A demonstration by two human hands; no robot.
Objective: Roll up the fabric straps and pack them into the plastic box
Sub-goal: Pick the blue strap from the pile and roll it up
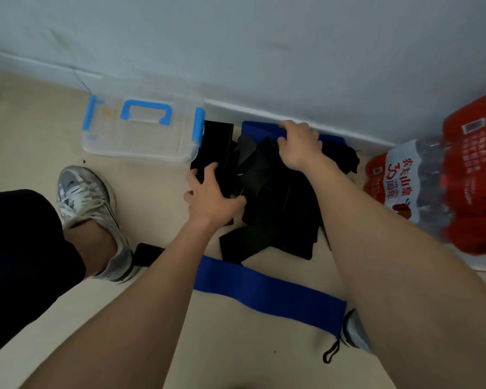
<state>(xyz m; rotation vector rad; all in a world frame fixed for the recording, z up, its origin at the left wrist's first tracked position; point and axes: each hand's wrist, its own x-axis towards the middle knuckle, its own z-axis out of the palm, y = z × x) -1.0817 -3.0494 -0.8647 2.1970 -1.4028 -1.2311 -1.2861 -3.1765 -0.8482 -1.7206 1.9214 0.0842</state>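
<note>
- Nearest, a smooth pale beige floor (40,141) carries everything. A long blue fabric strap (270,293) lies flat and slantwise on it between the two forearms, with a thin black cord loop (331,353) at its right end.
- Left of that strap, a worn grey laced sneaker (87,203) stands on the floor.
- Beyond the strap lies a heap of black fabric straps (278,209), soft, matte and crumpled over one another.
- At the heap's left edge, the left hand (208,197) holds the near end of a flat black strap (216,144), with its fingers curled over it and the thumb at its side.
- Farther off, the right hand (298,141) grips the edge of a second blue strap (258,129), which lies along the wall's foot. The fingers are curled over it.
- A clear plastic box (135,153) with a blue handle (146,112) on its lid sits left of the heap. Its right blue latch is just beside the flat black strap, near the left hand and well apart from the right.
- At the right stands a film-wrapped red pack of water bottles (432,186).
- Farthest are a white skirting board (264,110) and a plain pale grey wall (264,51).
</note>
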